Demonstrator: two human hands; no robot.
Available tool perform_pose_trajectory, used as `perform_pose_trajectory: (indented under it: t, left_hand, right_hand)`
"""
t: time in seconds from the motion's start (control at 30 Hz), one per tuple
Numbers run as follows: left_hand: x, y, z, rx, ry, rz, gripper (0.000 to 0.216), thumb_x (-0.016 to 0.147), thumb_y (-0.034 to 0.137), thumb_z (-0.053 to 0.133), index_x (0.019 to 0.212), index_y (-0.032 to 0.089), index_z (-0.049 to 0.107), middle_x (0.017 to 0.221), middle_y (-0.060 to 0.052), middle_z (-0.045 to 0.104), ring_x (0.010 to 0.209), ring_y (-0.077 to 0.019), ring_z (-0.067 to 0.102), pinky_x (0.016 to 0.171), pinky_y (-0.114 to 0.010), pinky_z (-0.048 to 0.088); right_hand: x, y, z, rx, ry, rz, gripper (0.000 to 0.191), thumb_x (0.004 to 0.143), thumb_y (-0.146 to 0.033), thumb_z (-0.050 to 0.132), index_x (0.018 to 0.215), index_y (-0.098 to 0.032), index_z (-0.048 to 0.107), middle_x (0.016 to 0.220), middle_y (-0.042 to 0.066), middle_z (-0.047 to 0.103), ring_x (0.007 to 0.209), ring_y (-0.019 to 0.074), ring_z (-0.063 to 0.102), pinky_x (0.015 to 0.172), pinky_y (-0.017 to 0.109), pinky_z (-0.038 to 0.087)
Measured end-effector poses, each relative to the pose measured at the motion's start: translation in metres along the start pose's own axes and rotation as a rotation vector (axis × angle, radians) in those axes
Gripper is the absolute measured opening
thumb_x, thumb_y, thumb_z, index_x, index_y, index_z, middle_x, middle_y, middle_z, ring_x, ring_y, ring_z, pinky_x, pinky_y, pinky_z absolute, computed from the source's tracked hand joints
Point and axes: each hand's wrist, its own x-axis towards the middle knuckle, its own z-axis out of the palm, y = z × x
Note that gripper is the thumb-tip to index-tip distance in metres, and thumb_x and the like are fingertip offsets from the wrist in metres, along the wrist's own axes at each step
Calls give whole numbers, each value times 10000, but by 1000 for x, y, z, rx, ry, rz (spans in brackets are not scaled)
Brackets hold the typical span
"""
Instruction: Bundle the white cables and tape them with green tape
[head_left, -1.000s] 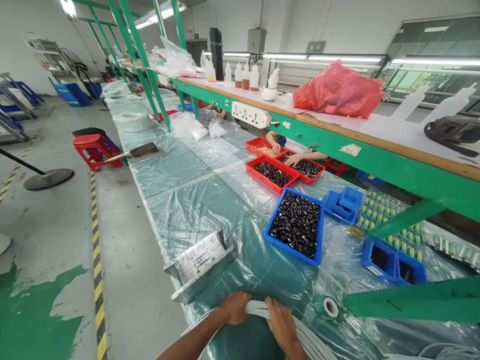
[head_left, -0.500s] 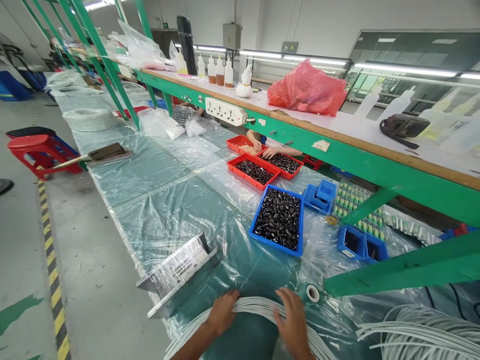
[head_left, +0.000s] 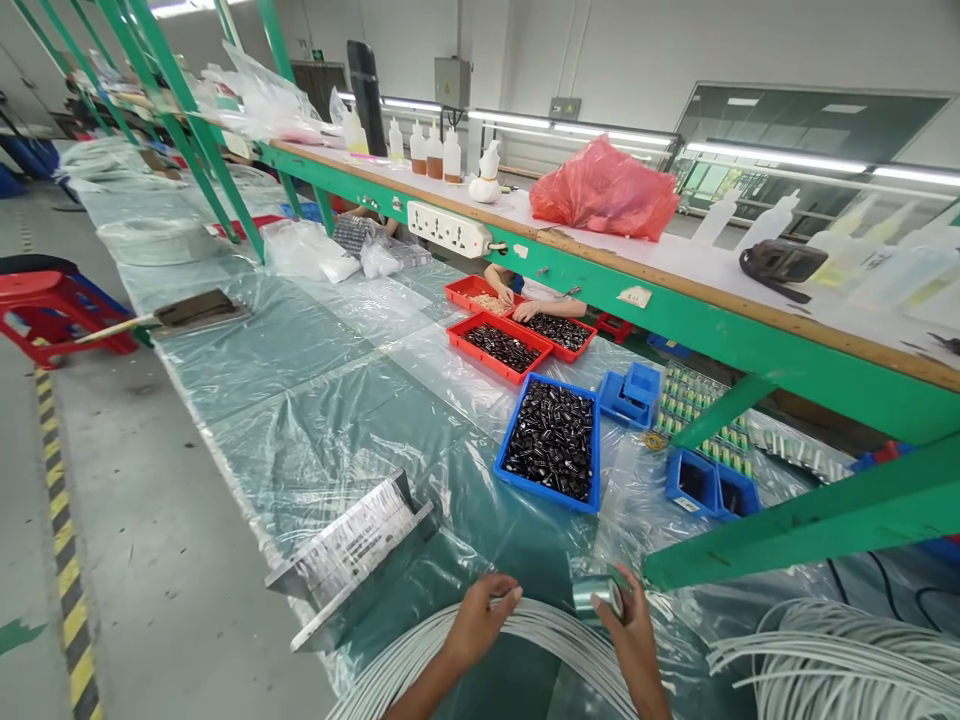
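Observation:
Below the blue tray, a coil of white cable (head_left: 420,650) lies on the plastic-covered table. Over its upper edge is my left hand (head_left: 484,615), thumb and fingers pinched together; whether anything small is between them I cannot make out. My right hand (head_left: 632,635) grips a roll of clear tape (head_left: 592,597) by its right end, just above the coil. The roll lies on its side with its glossy greenish face showing.
A metal bracket-like block (head_left: 364,545) stands on the left table edge. Ahead is a blue tray (head_left: 598,440) of small black parts. Beyond it, a co-worker's hands (head_left: 525,308) reach into red trays (head_left: 491,368). A green brace (head_left: 750,535) slants at right, above another cable coil (head_left: 840,660).
My right hand has left the coil and taken hold of the tape roll, turning it. My left hand has lifted slightly right, its fingers now pinched. The view has shifted a little.

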Motion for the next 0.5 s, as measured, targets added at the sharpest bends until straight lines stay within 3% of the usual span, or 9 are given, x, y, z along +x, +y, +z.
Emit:
perform_pose_trajectory:
  t: [0.1, 0.2, 0.37, 0.5]
  left_hand:
    - [-2, 15, 15, -264, -117, -101, 514, 755, 601, 423, 875, 160, 660, 878, -79, 661, 888, -228, 582, 824, -337, 433]
    - [-11, 23, 27, -468, -231, -146, 519, 648, 663, 532, 720, 176, 695, 626, -29, 592, 633, -166, 540, 677, -314, 442]
    - [-19, 16, 33, -626, -112, -111, 470, 491, 623, 679, 482, 161, 594, 475, 28, 433, 478, -86, 334, 525, -264, 315]
    - [-17, 7, 27, -642, -49, -92, 503, 460, 638, 683, 481, 145, 581, 445, 29, 459, 447, -72, 345, 492, -251, 269]
  right_hand:
    - [-34, -1, 12, 193, -75, -11, 658, 589, -611, 614, 1093, -249, 395, 979, 56, 624, 900, 244, 588, 710, 312, 483]
    - [-57, 0, 23, 333, -111, -23, 544, 547, -565, 683, 894, -242, 417, 737, -17, 605, 672, 174, 561, 608, 270, 458]
    - [-73, 3, 37, 390, -112, -21, 433, 525, -518, 733, 582, -196, 450, 529, -58, 437, 519, 104, 423, 503, 209, 385]
    - [-89, 15, 49, 425, -113, 218, 447, 543, -600, 690, 644, -179, 580, 548, 4, 562, 562, 173, 548, 461, 236, 413]
